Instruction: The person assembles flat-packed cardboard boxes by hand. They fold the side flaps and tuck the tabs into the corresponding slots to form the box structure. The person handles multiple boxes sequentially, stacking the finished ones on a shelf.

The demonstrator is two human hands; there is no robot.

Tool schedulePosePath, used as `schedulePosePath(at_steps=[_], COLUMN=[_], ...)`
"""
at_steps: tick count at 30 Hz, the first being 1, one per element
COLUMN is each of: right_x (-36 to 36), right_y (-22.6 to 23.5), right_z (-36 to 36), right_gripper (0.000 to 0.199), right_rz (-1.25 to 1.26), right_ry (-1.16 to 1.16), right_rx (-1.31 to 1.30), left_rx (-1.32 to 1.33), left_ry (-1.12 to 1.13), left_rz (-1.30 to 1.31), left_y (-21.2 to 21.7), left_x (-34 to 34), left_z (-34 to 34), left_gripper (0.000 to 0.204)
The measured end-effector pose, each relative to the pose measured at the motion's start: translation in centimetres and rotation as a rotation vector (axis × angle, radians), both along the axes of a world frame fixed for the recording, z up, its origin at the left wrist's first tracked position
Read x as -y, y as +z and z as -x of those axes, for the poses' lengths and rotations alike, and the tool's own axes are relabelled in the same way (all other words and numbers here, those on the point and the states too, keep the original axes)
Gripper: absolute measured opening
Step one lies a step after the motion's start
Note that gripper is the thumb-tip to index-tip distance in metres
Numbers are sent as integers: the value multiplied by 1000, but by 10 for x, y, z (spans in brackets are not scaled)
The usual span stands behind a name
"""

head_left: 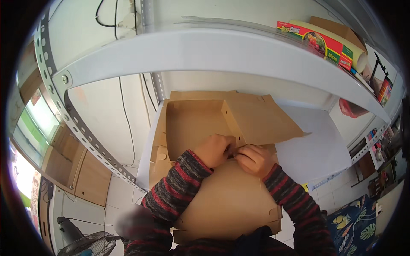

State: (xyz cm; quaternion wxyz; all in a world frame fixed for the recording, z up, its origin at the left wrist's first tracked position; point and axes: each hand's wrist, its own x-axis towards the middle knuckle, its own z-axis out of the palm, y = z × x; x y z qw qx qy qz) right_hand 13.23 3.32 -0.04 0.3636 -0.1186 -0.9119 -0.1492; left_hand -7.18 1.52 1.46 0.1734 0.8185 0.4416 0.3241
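Note:
A brown cardboard box point(194, 121), partly folded into shape, lies on the white shelf with its hollow tray side facing up. A flap point(265, 117) of it spreads to the right, and small dark holes show along the inner wall. My left hand point(215, 150) is closed at the box's near right corner, fingertips pinching the cardboard edge. Right beside it, my right hand point(255, 160) has its fingers bent and pressed on the same corner. The fingertips of both hands nearly meet, and exactly how the cardboard sits between them is partly hidden. Flat brown cardboard point(230, 200) extends under my wrists toward my body.
A white metal shelf beam point(205, 51) crosses above my hands, with a red and yellow cling-wrap box point(316, 40) on its right. A perforated upright point(81, 128) stands at left. The white shelf board point(311, 145) continues right. A fan point(92, 245) is at lower left.

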Motion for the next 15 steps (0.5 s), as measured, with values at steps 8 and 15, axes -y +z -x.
schedulePosePath(at_steps=[8,15], right_x=[5,0], right_y=[-4,-8], right_z=[-5,-5], right_gripper=[11,11], right_rz=[-63,-91], right_ry=[-7,-22], right_rx=[5,-34], left_rx=[45,28], left_ry=[-29,-24], left_rz=[13,-32], left_y=[-1,-1], left_x=[-1,-3], left_z=[2,-4], left_gripper=[7,4])
